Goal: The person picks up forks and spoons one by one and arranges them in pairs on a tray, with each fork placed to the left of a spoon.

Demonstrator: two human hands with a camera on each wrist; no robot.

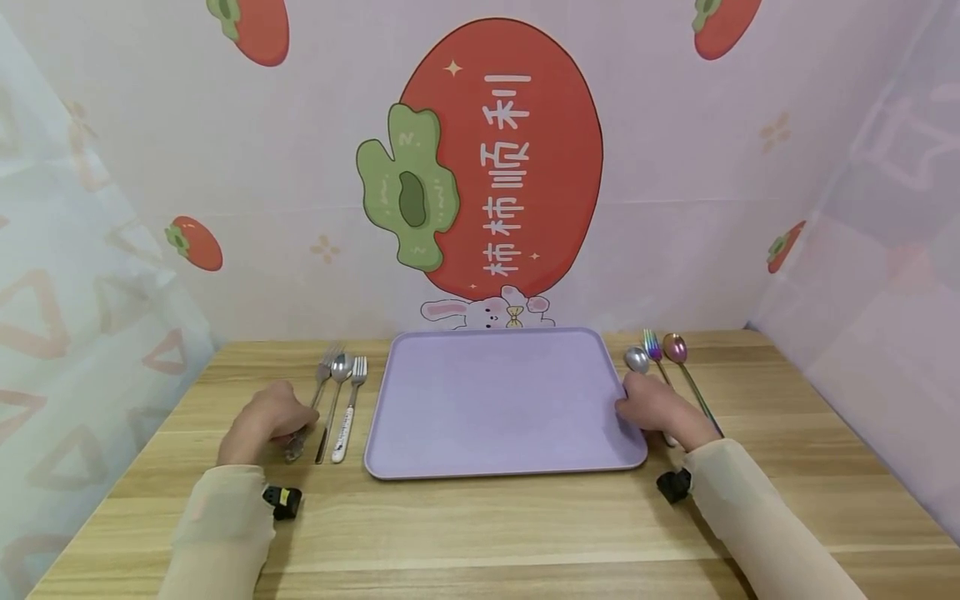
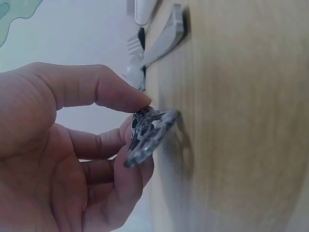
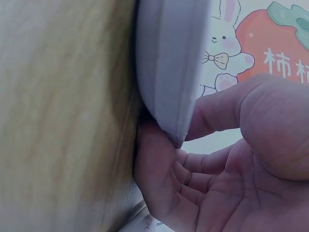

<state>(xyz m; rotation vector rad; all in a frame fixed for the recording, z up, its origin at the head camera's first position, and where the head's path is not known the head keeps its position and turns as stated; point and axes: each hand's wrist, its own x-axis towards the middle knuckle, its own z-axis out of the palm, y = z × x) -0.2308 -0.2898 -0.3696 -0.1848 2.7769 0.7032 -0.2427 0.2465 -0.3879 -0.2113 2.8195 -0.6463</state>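
Observation:
My left hand (image 1: 276,412) pinches the ornate openwork handle (image 2: 150,133) of a fork (image 1: 325,367) between thumb and fingers, low over the table. To its right lie a metal spoon (image 1: 341,368) and a fork with a white patterned handle (image 1: 344,429). At the right edge of the lilac tray (image 1: 495,400), my right hand (image 1: 663,406) grips the rim, thumb on one side and curled fingers beneath, as the right wrist view shows. Just beyond this hand lie a silver spoon (image 1: 637,359), a rainbow-coloured fork (image 1: 652,343) and a rainbow-coloured spoon (image 1: 675,348), their handles partly hidden by it.
The wooden table (image 1: 465,533) runs up to a wall sheet (image 1: 285,167) printed with persimmons and a rabbit. Pale patterned sheets (image 1: 82,333) close off both sides. A black wrist camera (image 1: 282,502) sits by the left cuff, another (image 1: 673,485) by the right.

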